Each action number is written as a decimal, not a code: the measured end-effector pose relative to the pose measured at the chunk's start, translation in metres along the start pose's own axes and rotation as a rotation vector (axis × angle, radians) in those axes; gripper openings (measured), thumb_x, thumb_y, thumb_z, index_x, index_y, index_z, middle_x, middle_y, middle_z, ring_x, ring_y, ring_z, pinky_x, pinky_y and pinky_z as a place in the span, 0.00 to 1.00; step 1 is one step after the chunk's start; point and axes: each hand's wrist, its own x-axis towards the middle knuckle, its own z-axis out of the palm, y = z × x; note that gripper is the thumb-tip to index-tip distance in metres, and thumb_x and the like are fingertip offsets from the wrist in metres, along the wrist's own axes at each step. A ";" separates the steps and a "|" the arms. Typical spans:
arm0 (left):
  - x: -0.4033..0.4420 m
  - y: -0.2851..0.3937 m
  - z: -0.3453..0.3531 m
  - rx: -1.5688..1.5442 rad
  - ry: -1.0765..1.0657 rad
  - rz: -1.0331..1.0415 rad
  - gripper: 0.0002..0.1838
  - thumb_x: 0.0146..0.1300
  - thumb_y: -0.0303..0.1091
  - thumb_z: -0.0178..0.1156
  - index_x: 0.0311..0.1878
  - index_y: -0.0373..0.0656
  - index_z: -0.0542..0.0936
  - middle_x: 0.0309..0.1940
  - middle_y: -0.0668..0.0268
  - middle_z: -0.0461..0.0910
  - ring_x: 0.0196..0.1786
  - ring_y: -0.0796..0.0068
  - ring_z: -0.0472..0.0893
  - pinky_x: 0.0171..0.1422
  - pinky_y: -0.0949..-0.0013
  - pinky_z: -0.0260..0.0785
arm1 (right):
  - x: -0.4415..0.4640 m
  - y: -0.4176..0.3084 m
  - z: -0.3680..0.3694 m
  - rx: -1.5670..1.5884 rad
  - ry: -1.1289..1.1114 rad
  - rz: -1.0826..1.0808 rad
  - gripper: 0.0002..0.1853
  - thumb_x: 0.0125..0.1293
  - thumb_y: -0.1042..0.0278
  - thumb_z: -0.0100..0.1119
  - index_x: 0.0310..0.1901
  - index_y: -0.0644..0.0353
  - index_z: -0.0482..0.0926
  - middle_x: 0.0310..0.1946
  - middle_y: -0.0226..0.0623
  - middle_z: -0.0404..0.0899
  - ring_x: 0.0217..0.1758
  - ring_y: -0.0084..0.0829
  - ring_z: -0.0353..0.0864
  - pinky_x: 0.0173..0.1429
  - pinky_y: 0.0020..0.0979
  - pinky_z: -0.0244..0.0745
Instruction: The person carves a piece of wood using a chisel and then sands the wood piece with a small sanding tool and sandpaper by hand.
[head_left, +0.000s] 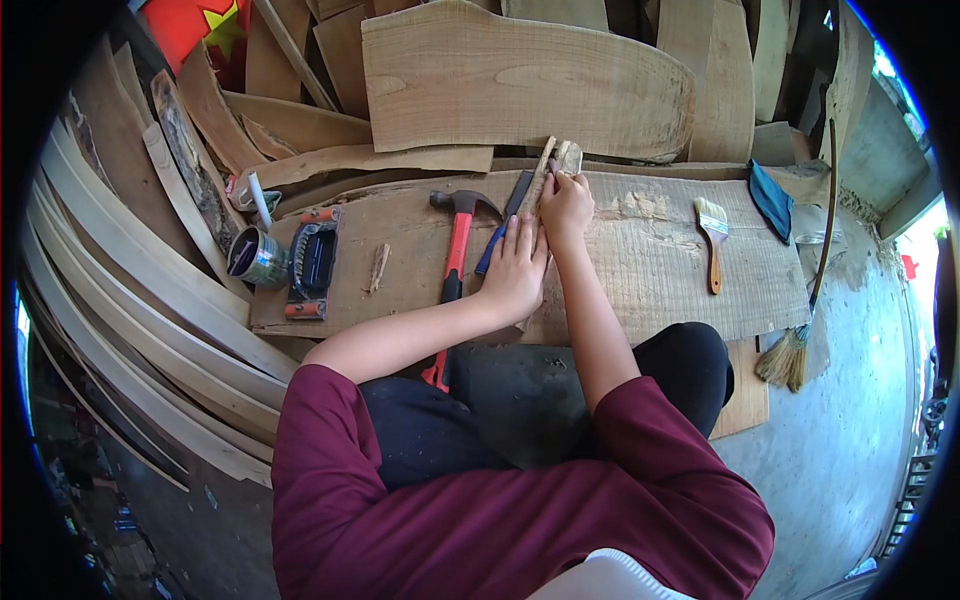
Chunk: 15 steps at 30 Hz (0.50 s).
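On a wide wooden board, my left hand lies flat with its fingers stretched out, at the lower end of a thin wood strip. My right hand is closed just beyond it, around a pale wooden piece whose far end sticks out past the fingers. What lies under that fist is hidden. Left of my left hand rests a blue-handled flat tool, partly covered by the fingers. A claw hammer with a red and black handle lies further left.
A paintbrush and a teal cloth lie to the right, near a broom. At the left are a hand sander, a tin can and a wood splinter. Planks stand behind; curved strips line the left.
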 end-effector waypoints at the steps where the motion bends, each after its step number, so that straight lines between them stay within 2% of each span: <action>1: 0.000 -0.001 0.000 -0.019 0.016 0.003 0.34 0.57 0.28 0.52 0.68 0.29 0.59 0.70 0.33 0.49 0.72 0.32 0.52 0.72 0.43 0.51 | -0.001 0.001 0.001 0.040 0.048 0.009 0.12 0.63 0.60 0.57 0.34 0.59 0.84 0.34 0.45 0.79 0.31 0.48 0.82 0.35 0.43 0.78; 11: 0.000 -0.001 -0.001 -0.024 0.006 0.000 0.35 0.57 0.29 0.53 0.69 0.29 0.58 0.70 0.34 0.49 0.73 0.34 0.51 0.72 0.44 0.50 | -0.003 0.006 0.009 0.111 0.128 0.047 0.12 0.62 0.60 0.60 0.37 0.58 0.85 0.31 0.42 0.79 0.30 0.44 0.82 0.34 0.40 0.77; 13: 0.000 -0.002 -0.001 -0.027 0.021 0.006 0.35 0.57 0.29 0.53 0.69 0.29 0.58 0.70 0.34 0.49 0.73 0.34 0.51 0.72 0.44 0.50 | -0.005 0.005 0.009 0.125 0.203 0.043 0.12 0.62 0.58 0.61 0.35 0.57 0.85 0.26 0.40 0.78 0.27 0.41 0.80 0.33 0.39 0.75; 15: -0.001 -0.002 0.001 -0.031 0.033 0.015 0.35 0.57 0.30 0.53 0.69 0.29 0.58 0.70 0.34 0.49 0.73 0.34 0.52 0.72 0.44 0.51 | -0.005 0.006 0.008 0.121 0.168 0.050 0.11 0.62 0.59 0.61 0.36 0.58 0.85 0.28 0.41 0.79 0.28 0.43 0.81 0.33 0.39 0.76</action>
